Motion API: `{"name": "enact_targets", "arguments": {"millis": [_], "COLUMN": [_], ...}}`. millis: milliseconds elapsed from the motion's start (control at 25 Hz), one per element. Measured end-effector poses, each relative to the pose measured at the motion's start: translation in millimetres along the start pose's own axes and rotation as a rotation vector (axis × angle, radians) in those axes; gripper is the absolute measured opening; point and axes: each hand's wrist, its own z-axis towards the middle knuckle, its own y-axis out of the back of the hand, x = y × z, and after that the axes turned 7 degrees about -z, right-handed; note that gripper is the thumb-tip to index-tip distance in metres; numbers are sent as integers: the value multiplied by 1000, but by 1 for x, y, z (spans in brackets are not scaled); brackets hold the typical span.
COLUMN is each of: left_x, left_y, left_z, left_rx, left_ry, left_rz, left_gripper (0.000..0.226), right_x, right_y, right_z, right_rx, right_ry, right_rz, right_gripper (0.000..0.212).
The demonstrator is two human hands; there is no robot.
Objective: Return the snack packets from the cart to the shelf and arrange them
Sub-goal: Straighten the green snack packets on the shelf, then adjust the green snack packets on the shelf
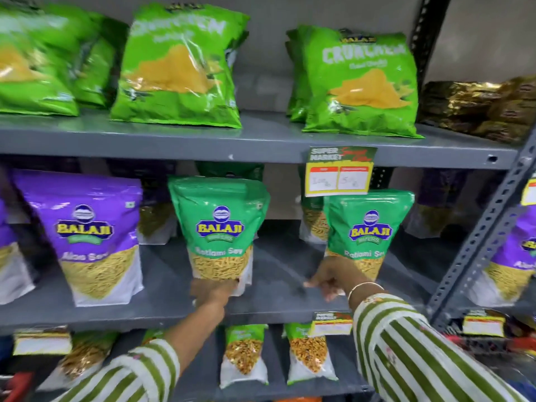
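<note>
Both hands are on the middle shelf (275, 274) of a grey metal rack. The left hand (213, 290) is gripping the bottom edge of a green Ratlami Sev packet (219, 227) that stands upright near the front of the shelf, fingers closed around the base. The right hand (333, 275) is at the lower left corner of a second green Ratlami Sev packet (369, 230), which also stands upright, further right. That hand is touching the packet's base, but it's a bit blurred and I honestly can't tell if the fingers are closed on it or just resting against it. There's a thin bangle (364, 287) on that wrist, and both arms wear green-and-white striped sleeves (412, 352).

To the left of the first green packet stands a purple Aloo Sev packet (87, 236), leaning slightly, well apart from the hands. More packets sit in the shadow behind the front row; too dark to read.

The top shelf (261, 140) carries big light-green Crunchem bags (359, 82), some standing in small stacks, with a pile of dark gold-printed packs (478, 108) off to the right. A yellow price card (339, 172) reading "Super Market" hangs from the top shelf's front edge, just above the second green packet.

The lower shelf holds smaller green-topped packets (245, 355) with a mixed snack showing through the clear part, and another price tag (330, 324) is clipped above them.
</note>
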Motion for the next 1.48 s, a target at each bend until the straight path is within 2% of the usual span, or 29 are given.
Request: {"name": "enact_targets", "arguments": {"millis": [40,80,120,160,200,280,360,400,560,840,960,1040,1080,1120,1160,1200,1240,1280,1360,1440,1480], "left_x": [-4,-5,-7,-11,-12,-16,-20,-21,-18,-20,-25,-27,-28,-29,-29,-31,-36,-37,-43,-41,-40], "left_y": [22,39,51,58,60,58,55,53,47,48,50,56,61,69,81,97,115,127,193,232,257], "left_z": [16,37,55,68,78,82,76,71,66,64,57,57,59,61,65,70,75,79,102,121,133], "left_rx": [-66,-50,44,176,305,431,382,359,379,389,399,457,491,526,565,616,690,758,765,690,609], "left_ry": [4,-13,-62,-127,-185,-252,-329,-369,-406,-395,-390,-353,-327,-289,-256,-198,-101,-9,116,213,193], "left_rz": [62,119,145,163,201,296,327,340,312,320,344,418,475,525,571,639,698,755,838,837,837], "left_gripper": [91,97,99,101,102,83,56,50,50,55,56,63,63,56,39,19,8,13,19,24,24], "right_x": [26,47,68,87,100,114,112,109,99,98,99,103,105,111,118,131,147,159,218,247,268], "right_y": [-9,-20,-33,-46,-56,-69,-74,-74,-68,-66,-66,-59,-54,-49,-48,-52,-58,-67,-96,-116,-127], "right_z": [-3,-1,-2,0,3,11,14,12,9,11,4,-8,-15,-23,-29,-31,-32,-29,-40,-43,-41], "right_rx": [-9,-57,-84,-81,-92,-151,-219,-230,-232,-217,-164,-65,13,120,265,390,453,467,334,54,-69], "right_ry": [83,189,285,374,464,547,539,548,512,515,583,563,467,343,231,170,175,207,412,623,689], "right_rz": [37,134,227,319,427,582,619,625,619,555,554,390,206,-44,-255,-377,-428,-419,-356,-196,-95], "right_gripper": [44,61,92,111,109,84,77,74,60,64,62,41,21,15,21,26,32,39,49,58,68]}}
